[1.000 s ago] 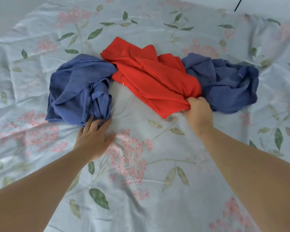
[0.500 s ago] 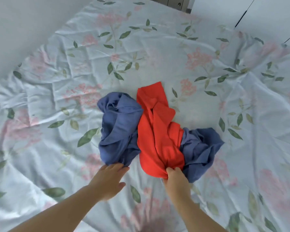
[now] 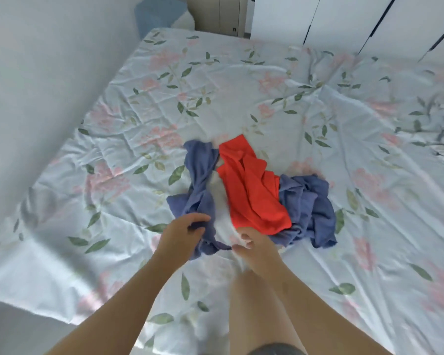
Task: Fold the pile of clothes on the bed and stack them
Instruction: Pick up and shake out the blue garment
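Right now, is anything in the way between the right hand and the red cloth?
No, nothing visible. The right hand is just in front of the red cloth, with only bare bedsheet between them. The left hand grips the left blue cloth.

Soft bright light, motion-blurred throughout, edges bent, source unclear

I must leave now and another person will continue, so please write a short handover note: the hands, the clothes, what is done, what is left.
Left hand: grips the near end of the left blue garment.
Right hand: blurred, near the red garment, seems to hold nothing.
The right blue garment lies crumpled beside the red one, on the bed.
Done: nothing folded.
Left: fold all three, stack them.
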